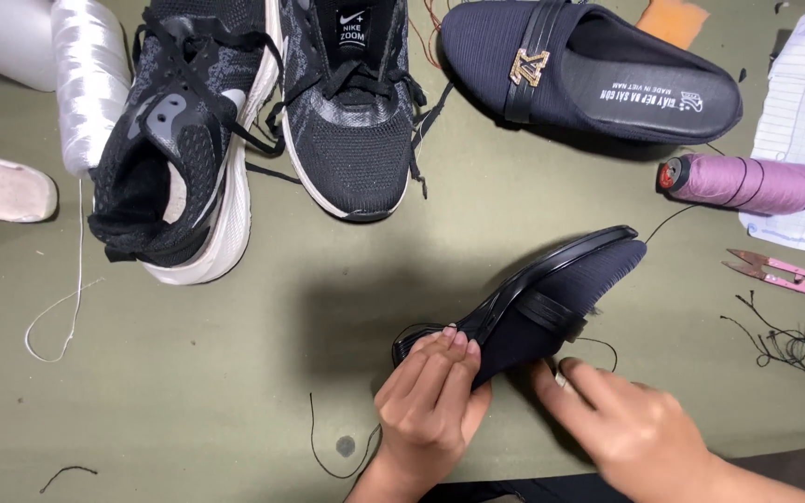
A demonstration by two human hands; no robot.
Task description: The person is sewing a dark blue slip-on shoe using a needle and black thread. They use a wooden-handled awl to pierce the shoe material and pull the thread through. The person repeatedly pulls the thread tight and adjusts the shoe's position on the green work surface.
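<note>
Dark slip-on shoe (552,303) lower center, on its side on green tabletop (235,373). Left hand (430,405) grasps its heel; right hand (631,428) pinches black thread (598,343) beside it. Mid-stitching, likely. Purple spool (747,183), pink snips (789,276) right; sneakers (263,121) upper left.

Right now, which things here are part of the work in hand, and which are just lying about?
In hand: dark slip-on shoe, held on its side by left hand and right hand; black thread beside it.

Lying about: black sneakers, matching slip-on, purple spool, pink snips, white spool.
</note>
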